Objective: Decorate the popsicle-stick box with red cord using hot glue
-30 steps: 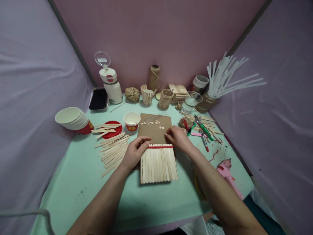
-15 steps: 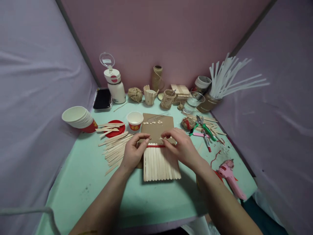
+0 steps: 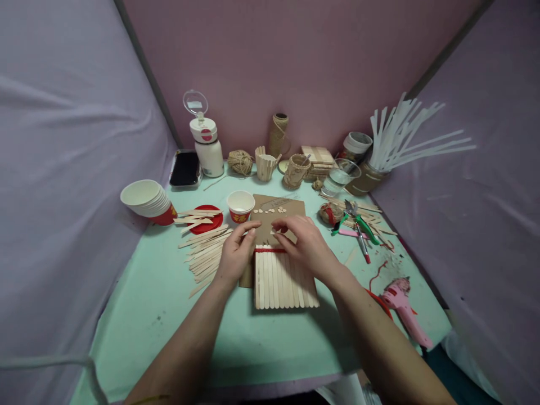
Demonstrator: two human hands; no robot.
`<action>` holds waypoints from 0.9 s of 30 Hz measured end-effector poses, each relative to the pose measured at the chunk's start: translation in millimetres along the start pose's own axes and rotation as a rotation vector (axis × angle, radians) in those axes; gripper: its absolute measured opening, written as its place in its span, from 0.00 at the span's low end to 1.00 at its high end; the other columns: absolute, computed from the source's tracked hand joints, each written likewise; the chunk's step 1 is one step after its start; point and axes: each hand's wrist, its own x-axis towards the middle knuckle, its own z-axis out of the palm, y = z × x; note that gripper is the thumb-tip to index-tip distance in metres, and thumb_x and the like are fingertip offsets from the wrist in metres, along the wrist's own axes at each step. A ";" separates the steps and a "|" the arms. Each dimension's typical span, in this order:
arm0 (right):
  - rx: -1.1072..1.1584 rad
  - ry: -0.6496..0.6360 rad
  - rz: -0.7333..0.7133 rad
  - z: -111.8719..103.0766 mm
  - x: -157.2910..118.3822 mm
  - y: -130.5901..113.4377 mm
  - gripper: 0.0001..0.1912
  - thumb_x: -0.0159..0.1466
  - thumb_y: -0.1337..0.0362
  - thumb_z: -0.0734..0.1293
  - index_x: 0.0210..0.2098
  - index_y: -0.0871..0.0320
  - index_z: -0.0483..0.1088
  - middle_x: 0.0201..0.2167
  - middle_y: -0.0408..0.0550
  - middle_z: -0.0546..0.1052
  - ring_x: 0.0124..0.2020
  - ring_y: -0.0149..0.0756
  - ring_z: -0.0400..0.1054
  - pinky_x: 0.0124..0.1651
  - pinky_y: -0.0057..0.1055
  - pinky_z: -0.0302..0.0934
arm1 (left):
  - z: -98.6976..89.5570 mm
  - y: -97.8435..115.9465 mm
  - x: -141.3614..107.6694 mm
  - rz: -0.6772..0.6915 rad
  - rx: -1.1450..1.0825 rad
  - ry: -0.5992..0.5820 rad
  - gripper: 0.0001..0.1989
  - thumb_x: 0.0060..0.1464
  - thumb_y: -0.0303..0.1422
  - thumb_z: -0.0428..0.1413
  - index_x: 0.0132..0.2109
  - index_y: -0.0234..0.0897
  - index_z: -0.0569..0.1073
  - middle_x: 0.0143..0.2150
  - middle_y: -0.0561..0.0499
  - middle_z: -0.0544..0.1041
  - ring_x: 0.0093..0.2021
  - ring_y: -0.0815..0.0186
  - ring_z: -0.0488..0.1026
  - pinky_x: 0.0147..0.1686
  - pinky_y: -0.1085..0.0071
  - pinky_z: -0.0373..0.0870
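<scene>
A panel of craft sticks (image 3: 284, 281) lies side by side in front of me, with a red cord (image 3: 268, 250) across its upper part. Beneath and behind it is brown cardboard (image 3: 291, 202), carrying a row of small wooden pieces (image 3: 270, 211). My left hand (image 3: 238, 250) hovers over the panel's upper left corner, thumb and forefinger slightly apart, with nothing visible between them. Above the upper right, my right hand (image 3: 304, 242) pinches a small pale piece (image 3: 273, 232), which looks like wood. The right fingers cover part of the panel and cardboard.
Loose craft sticks (image 3: 206, 256) and a red lid (image 3: 211, 221) are at left, near a paper cup (image 3: 241, 207) and stacked cups (image 3: 147, 201). Green-handled pliers (image 3: 363, 225) and a pink glue gun (image 3: 403, 309) lie at right. A water bottle (image 3: 208, 152) and twine spool (image 3: 278, 135) stand behind.
The view has shifted, so the whole table appears a little to the right. Both hands have risen slightly from the panel's top edge, and the small piece stays at my right fingertips.
</scene>
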 end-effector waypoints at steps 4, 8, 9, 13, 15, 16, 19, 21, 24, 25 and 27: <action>0.180 0.010 0.027 1.9 11.2 1.1 0.05 0.64 0.69 0.65 0.40 0.56 0.70 0.34 0.45 0.77 0.37 0.36 0.71 0.44 0.34 0.61 | 1.6 -8.7 4.5 -0.064 -0.206 -0.085 0.20 0.58 0.46 0.56 0.51 0.38 0.77 0.54 0.44 0.77 0.55 0.57 0.71 0.56 0.62 0.64; 0.386 0.018 0.109 6.6 28.5 -0.8 0.06 0.62 0.67 0.66 0.40 0.57 0.71 0.36 0.46 0.78 0.38 0.35 0.71 0.42 0.32 0.63 | 2.5 -10.7 8.1 -0.186 -0.467 -0.108 0.22 0.55 0.48 0.58 0.50 0.38 0.77 0.50 0.43 0.79 0.48 0.59 0.76 0.50 0.64 0.69; 0.419 0.013 0.132 8.0 32.8 -0.6 0.06 0.61 0.67 0.66 0.39 0.57 0.72 0.36 0.46 0.78 0.38 0.35 0.71 0.42 0.32 0.64 | 1.8 -9.7 8.8 -0.214 -0.508 -0.105 0.21 0.55 0.48 0.58 0.49 0.37 0.77 0.48 0.43 0.80 0.46 0.59 0.77 0.49 0.64 0.69; 0.553 0.000 0.224 14.7 46.3 6.3 0.06 0.59 0.64 0.68 0.36 0.58 0.72 0.35 0.47 0.79 0.36 0.35 0.72 0.42 0.34 0.65 | -2.5 -3.8 11.1 -0.279 -0.614 -0.084 0.19 0.56 0.44 0.59 0.47 0.33 0.77 0.41 0.41 0.82 0.41 0.61 0.79 0.42 0.68 0.71; 0.604 0.012 0.254 18.9 50.2 13.0 0.06 0.58 0.62 0.68 0.35 0.58 0.72 0.34 0.47 0.79 0.36 0.36 0.73 0.42 0.34 0.66 | -3.6 -1.8 12.3 -0.305 -0.633 -0.063 0.18 0.55 0.42 0.60 0.45 0.32 0.77 0.38 0.42 0.82 0.39 0.63 0.79 0.40 0.70 0.71; 0.614 0.020 0.265 21.1 51.4 16.5 0.07 0.57 0.62 0.68 0.34 0.58 0.72 0.34 0.47 0.79 0.36 0.36 0.73 0.43 0.34 0.66 | -3.7 -1.3 12.8 -0.318 -0.634 -0.053 0.17 0.54 0.41 0.61 0.45 0.32 0.77 0.37 0.42 0.82 0.38 0.64 0.79 0.38 0.71 0.71; 0.598 0.034 0.279 27.6 52.8 25.5 0.09 0.57 0.59 0.68 0.35 0.57 0.72 0.34 0.48 0.79 0.36 0.37 0.73 0.42 0.35 0.67 | -2.3 -1.2 13.8 -0.344 -0.606 -0.034 0.15 0.49 0.35 0.64 0.43 0.33 0.77 0.35 0.46 0.81 0.35 0.68 0.77 0.37 0.74 0.70; 0.572 0.040 0.288 30.7 52.8 30.8 0.10 0.56 0.58 0.68 0.34 0.57 0.73 0.34 0.48 0.80 0.36 0.37 0.74 0.42 0.34 0.68 | -1.1 -1.9 14.0 -0.345 -0.567 -0.019 0.14 0.46 0.31 0.66 0.42 0.33 0.77 0.34 0.48 0.81 0.32 0.71 0.75 0.35 0.76 0.69; 0.489 0.079 0.314 28.9 52.4 44.1 0.11 0.56 0.57 0.68 0.34 0.57 0.73 0.33 0.48 0.80 0.35 0.38 0.74 0.41 0.35 0.68 | -1.1 -3.8 14.2 -0.353 -0.508 0.019 0.12 0.42 0.27 0.66 0.38 0.32 0.78 0.32 0.50 0.79 0.28 0.75 0.71 0.30 0.79 0.65; 0.445 0.110 0.331 25.7 51.8 51.4 0.11 0.56 0.57 0.67 0.34 0.57 0.74 0.33 0.49 0.80 0.35 0.38 0.74 0.41 0.35 0.67 | -1.6 -4.3 14.2 -0.360 -0.499 0.034 0.12 0.42 0.27 0.66 0.38 0.32 0.78 0.32 0.50 0.79 0.27 0.76 0.69 0.28 0.79 0.64; 0.331 0.200 0.381 15.4 49.2 70.6 0.10 0.56 0.58 0.67 0.34 0.58 0.74 0.33 0.51 0.80 0.35 0.40 0.73 0.42 0.37 0.66 | -3.4 -4.6 14.5 -0.362 -0.504 0.067 0.12 0.42 0.27 0.66 0.37 0.32 0.78 0.33 0.49 0.79 0.26 0.76 0.68 0.28 0.79 0.62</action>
